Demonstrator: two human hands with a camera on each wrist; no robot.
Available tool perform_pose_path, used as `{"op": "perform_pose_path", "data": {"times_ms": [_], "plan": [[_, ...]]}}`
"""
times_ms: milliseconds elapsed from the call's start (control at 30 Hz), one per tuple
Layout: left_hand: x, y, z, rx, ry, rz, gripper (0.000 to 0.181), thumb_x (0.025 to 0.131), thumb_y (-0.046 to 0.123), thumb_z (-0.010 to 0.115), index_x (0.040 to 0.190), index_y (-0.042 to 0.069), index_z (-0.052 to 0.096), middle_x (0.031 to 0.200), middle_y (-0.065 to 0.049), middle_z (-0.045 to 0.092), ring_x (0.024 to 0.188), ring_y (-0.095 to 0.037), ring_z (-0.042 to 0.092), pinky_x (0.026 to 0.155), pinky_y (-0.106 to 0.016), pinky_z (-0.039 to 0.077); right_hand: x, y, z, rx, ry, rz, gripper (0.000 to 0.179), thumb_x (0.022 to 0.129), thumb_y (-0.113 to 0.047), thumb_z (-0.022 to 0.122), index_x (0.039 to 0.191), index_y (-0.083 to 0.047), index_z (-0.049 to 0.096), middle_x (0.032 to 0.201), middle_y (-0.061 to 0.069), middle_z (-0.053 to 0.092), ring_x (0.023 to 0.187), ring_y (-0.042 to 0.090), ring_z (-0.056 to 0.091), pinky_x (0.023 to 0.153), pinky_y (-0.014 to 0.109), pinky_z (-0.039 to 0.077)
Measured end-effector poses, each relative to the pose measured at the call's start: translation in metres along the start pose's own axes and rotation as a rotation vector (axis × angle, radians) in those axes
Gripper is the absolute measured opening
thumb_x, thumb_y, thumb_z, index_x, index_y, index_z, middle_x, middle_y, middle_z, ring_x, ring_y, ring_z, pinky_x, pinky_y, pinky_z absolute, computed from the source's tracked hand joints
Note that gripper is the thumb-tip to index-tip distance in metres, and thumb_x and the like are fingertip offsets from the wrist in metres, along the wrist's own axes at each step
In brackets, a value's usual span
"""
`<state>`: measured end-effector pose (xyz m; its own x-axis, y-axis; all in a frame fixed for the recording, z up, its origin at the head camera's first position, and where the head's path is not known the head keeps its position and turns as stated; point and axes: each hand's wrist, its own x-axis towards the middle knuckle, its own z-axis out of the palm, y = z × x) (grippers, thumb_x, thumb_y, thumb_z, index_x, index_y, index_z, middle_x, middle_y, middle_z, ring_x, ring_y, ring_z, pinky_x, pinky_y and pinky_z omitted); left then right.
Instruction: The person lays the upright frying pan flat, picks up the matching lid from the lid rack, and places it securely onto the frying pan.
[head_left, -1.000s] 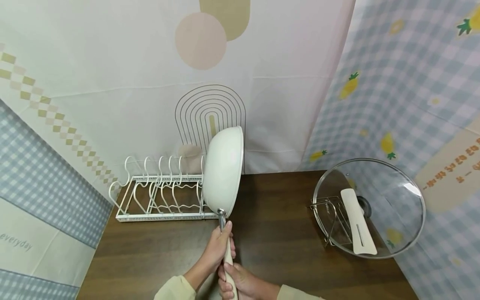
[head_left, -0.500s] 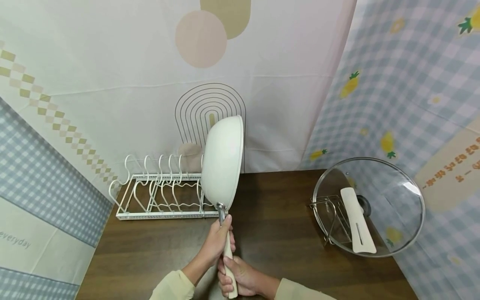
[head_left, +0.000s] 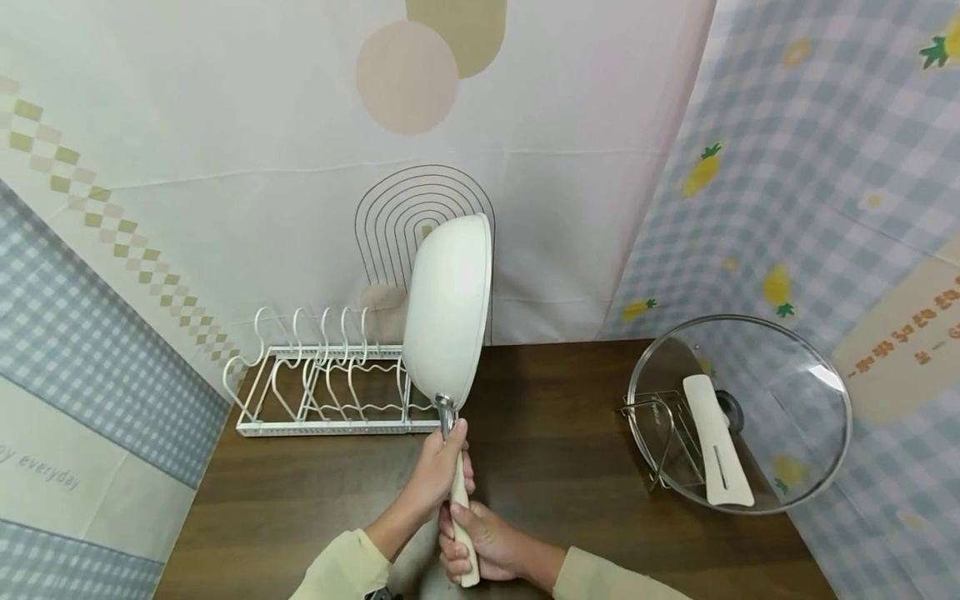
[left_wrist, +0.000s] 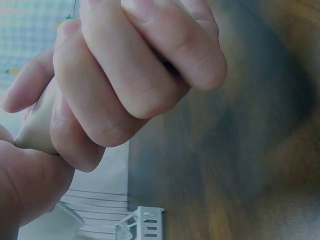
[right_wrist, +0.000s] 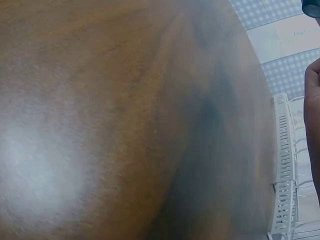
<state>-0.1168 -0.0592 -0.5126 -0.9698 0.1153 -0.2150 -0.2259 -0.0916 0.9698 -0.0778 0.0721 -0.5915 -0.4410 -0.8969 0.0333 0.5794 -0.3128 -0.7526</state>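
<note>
The pan (head_left: 448, 312) stands on edge above the right end of the rack (head_left: 330, 383), its hollow turned right and its pale back to the wire loops; it sits higher against the backdrop than a second ago, its top rim now well up the arch print where before it only met the arch's lower part; the lift is small and straight, with hardly any turn. The left hand (head_left: 438, 479) wraps the handle (head_left: 459, 508) just under the metal neck; the right hand (head_left: 483, 550) clasps the handle's lower end, right beneath the left; in the left wrist view the fingers (left_wrist: 125, 75) curl tight round the cream grip, so both hands clench the same handle; the right wrist view shows only table (right_wrist: 125, 125) and a strip of rack, not the grip itself. By my reading the pan is being raised clear of the loops, though whether its lower edge is out of the last slot I cannot tell; the pan body hides that spot. Off to the right the glass lid (head_left: 738, 412) leans in its stand with the spatula (head_left: 716, 454), unmoved.
</note>
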Motion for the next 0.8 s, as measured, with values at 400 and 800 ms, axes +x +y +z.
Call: {"op": "perform_pose_path", "data": {"times_ms": [400, 800], "plan": [[0.002, 0.015, 0.001, 0.020, 0.014, 0.019, 0.048, 0.110, 0.047, 0.044, 0.098, 0.001, 0.049, 0.057, -0.002, 0.053, 0.041, -0.011, 0.057, 0.041, -0.026, 0.051, 0.003, -0.017, 0.004, -0.031, -0.026, 0.001, 0.043, 0.104, -0.061, 0.040, 0.092, -0.021, 0.046, 0.066, -0.015, 0.046, 0.056, 0.001, 0.046, 0.059, 0.021, 0.047], [0.001, 0.029, 0.005, -0.017, -0.009, 0.053, 0.046, 0.109, 0.045, 0.046, 0.099, 0.001, 0.049, 0.058, -0.003, 0.053, 0.042, -0.011, 0.056, 0.042, -0.027, 0.052, 0.003, -0.033, 0.008, -0.064, -0.040, -0.006, 0.044, 0.104, -0.062, 0.041, 0.091, -0.020, 0.045, 0.066, -0.016, 0.048, 0.055, 0.000, 0.047, 0.058, 0.020, 0.049]]}}
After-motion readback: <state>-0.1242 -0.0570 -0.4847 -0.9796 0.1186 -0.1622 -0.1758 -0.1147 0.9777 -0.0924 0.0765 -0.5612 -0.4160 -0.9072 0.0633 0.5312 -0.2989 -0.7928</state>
